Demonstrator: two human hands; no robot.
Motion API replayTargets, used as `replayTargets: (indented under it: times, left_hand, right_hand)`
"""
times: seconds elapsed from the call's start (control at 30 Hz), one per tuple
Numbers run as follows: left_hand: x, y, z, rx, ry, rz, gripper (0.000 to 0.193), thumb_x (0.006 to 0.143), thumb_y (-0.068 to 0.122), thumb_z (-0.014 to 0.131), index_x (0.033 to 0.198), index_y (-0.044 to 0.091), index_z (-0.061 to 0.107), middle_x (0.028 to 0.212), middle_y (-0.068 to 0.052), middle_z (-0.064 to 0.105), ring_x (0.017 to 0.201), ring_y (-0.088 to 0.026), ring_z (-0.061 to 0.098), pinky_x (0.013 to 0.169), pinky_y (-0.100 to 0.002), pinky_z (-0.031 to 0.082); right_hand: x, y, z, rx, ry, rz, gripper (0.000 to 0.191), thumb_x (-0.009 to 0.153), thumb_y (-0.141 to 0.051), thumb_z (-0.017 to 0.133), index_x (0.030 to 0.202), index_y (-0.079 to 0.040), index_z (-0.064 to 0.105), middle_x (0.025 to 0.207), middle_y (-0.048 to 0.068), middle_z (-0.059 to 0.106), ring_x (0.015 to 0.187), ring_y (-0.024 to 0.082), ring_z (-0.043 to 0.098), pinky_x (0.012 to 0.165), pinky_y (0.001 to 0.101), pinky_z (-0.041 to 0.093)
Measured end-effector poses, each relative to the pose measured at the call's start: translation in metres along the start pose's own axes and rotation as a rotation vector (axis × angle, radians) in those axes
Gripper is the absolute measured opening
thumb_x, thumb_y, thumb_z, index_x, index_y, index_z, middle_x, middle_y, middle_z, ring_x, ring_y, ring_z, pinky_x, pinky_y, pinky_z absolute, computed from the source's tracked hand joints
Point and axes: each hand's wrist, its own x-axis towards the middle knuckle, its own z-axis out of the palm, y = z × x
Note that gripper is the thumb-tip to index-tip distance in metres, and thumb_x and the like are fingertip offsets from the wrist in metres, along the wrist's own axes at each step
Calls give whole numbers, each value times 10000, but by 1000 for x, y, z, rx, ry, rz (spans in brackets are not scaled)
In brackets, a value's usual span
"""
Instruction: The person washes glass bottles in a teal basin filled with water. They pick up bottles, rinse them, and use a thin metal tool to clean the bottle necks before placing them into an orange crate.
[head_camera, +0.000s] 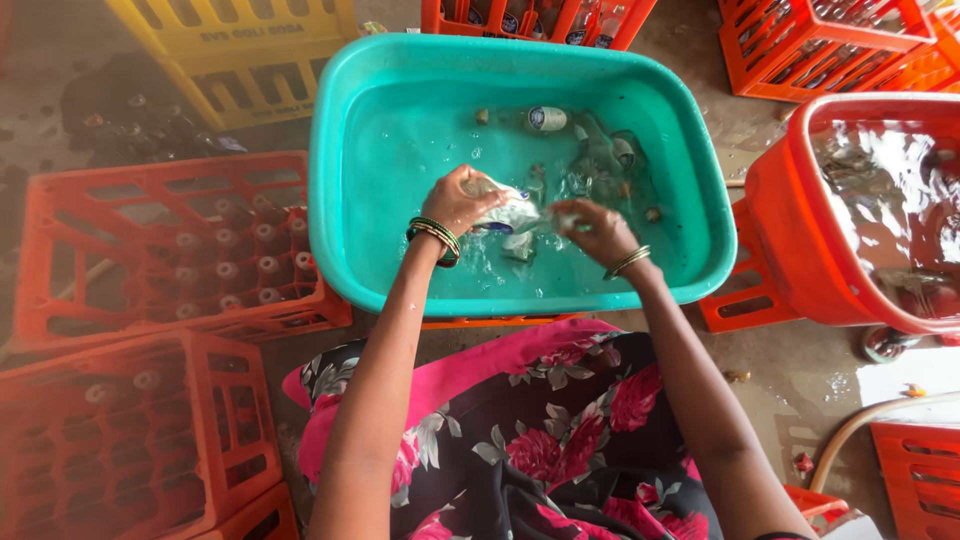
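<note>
- The left hand (455, 200) is closed in a grip around a clear glass bottle (505, 212), holding it just above the water in the teal tub (340, 200).
- The bottle's long axis runs out sideways from that grip toward the right hand (598, 232), tilted a little; a pale label wraps its middle.
- The right hand hovers just beside the bottle's far end, fingers curled narrow over something small and pale at the water line; what it pinches cannot be told, and whether it touches the bottle is unclear.
- The left hand is therefore the one carrying the bottle; the right is near it but only at its tip.
- Beyond both hands, farther out in the tub, more bottles (600, 150) lie submerged, one (546, 119) with its cap end showing.
- To the left of the left hand, well apart, orange crates (170, 250) hold rows of upright bottles.
- To the right of the right hand stands an orange tub (790, 230) of water; a yellow crate (240, 50) sits beyond the teal tub's far left corner.
</note>
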Motion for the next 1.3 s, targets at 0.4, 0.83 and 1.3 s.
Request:
replayTargets:
  times: [0.4, 0.83, 1.3]
  left_hand:
    - [-10, 32, -3, -369, 190, -287, 575, 768, 639, 728, 982, 109, 669, 844, -24, 765, 602, -90, 661, 401, -240, 483]
    - [-10, 27, 1, -166, 155, -265, 648, 828, 704, 622, 1037, 91, 638, 904, -59, 705, 688, -165, 748, 446, -311, 632]
    - [-5, 20, 9, -213, 325, -13, 531, 813, 575, 776, 1024, 106, 644, 973, -49, 724, 859, -173, 719, 693, -352, 578]
  right_hand:
    - [-10, -30, -14, 15, 8, 40, 518, 839, -156, 798, 1332, -165, 640, 1220, 61, 727, 1015, 202, 722, 779, 344, 589]
    - [-21, 21, -22, 499, -242, 137, 576, 1055, -495, 458, 1306, -14, 653, 971, 47, 710, 862, 105, 613, 818, 284, 516]
    - [-14, -5, -15, 444, 12, 8, 443, 1027, -331, 637, 1379, -62, 627, 1054, 25, 689, 880, 70, 566, 761, 253, 497]
